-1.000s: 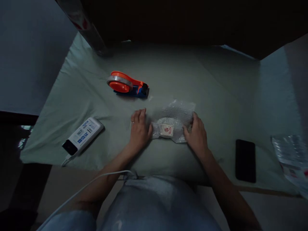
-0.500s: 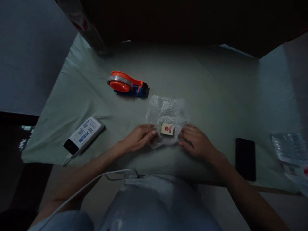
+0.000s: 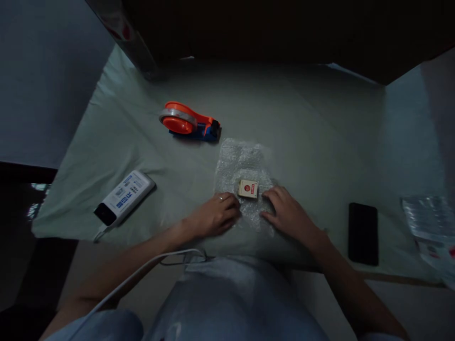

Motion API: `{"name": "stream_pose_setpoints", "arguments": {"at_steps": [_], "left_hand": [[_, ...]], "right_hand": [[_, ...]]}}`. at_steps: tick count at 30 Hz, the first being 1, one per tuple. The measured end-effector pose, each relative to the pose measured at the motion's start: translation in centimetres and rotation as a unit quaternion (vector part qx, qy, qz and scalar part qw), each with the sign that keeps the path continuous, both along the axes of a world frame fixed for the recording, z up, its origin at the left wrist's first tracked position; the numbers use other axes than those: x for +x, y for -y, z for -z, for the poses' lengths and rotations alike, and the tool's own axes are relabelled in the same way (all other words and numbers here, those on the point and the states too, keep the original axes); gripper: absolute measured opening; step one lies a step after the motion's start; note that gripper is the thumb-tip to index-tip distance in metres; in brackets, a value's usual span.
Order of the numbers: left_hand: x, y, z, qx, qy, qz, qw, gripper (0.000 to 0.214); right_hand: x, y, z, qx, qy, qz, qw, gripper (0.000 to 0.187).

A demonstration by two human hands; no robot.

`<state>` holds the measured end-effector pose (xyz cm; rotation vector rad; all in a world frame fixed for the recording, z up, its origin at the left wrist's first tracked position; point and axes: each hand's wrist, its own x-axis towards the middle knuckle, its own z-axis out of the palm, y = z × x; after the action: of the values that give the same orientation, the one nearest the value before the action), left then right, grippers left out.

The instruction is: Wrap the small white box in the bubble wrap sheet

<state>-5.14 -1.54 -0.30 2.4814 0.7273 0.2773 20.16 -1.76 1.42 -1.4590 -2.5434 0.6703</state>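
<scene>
A small cream-coloured box [image 3: 248, 188] with red print lies on a sheet of clear bubble wrap [image 3: 236, 158], spread on the cloth in front of me. At the wrap's near left part, my left hand [image 3: 216, 215] has its fingers curled down on the plastic, close to the box's lower left corner; its fingertips are partly hidden. My right hand [image 3: 289, 213] is at the wrap's right side, thumb and fingers apart, with fingertips just right of the box. Neither hand appears to hold the box.
An orange and blue tape dispenser [image 3: 190, 122] stands beyond the wrap to the left. A white device [image 3: 126, 196] with a cable lies at left. On the right are a black phone [image 3: 363, 233] and clear plastic packaging [image 3: 428, 218]. A large dark panel [image 3: 266, 31] borders the far side.
My left hand has moved nearer and slightly right, its fingers now more curled. The wrap's near part spreads further toward me. My right hand has shifted slightly left, its fingers more apart.
</scene>
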Motion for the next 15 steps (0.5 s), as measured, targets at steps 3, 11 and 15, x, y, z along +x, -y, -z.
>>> {"name": "stream_pose_setpoints", "arguments": {"at_steps": [3, 11, 15], "left_hand": [[0.6, -0.1, 0.0, 0.012, -0.025, 0.049, 0.998, 0.018], [3.1, -0.3, 0.9, 0.042, -0.007, -0.219, 0.975, 0.019], [4.0, 0.5, 2.2, 0.068, -0.026, -0.224, 0.972, 0.054]], "right_hand": [[-1.5, -0.9, 0.2, 0.018, -0.055, 0.041, 0.997, 0.057], [-3.7, -2.6, 2.3, 0.010, -0.096, 0.043, 0.994, 0.040], [-2.4, -1.9, 2.5, 0.047, -0.161, 0.163, 0.972, 0.039]]}}
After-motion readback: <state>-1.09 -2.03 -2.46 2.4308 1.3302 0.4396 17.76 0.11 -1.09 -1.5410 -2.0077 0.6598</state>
